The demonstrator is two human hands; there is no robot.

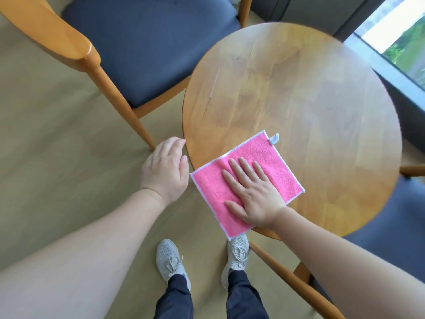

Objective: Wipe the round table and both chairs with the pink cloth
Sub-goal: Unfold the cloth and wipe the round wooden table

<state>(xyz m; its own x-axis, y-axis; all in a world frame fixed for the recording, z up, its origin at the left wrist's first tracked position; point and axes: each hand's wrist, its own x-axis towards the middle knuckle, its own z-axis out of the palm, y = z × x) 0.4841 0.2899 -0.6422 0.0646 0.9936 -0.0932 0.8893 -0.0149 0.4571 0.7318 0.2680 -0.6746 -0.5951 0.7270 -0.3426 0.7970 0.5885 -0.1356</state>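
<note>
The square pink terry cloth with white stitched edging (247,178) lies flat at the near rim of the round wooden worktop (299,107), one corner hanging past the edge. It looks soft, light and limp, likely to bunch if pushed from one corner, so a flat palm at its middle suits it best. The right hand (251,194) presses there, fingers (243,168) straight and slightly spread. The left hand (164,171) curls loosely at the rim, gripping nothing. A wooden chair with a dark cushion (147,47) stands just beside the worktop.

One round table (299,100), one pink cloth (273,157), two chairs (149,49) (391,245), two hands (164,171) (255,196), two shoes (171,261) (236,254).
</note>
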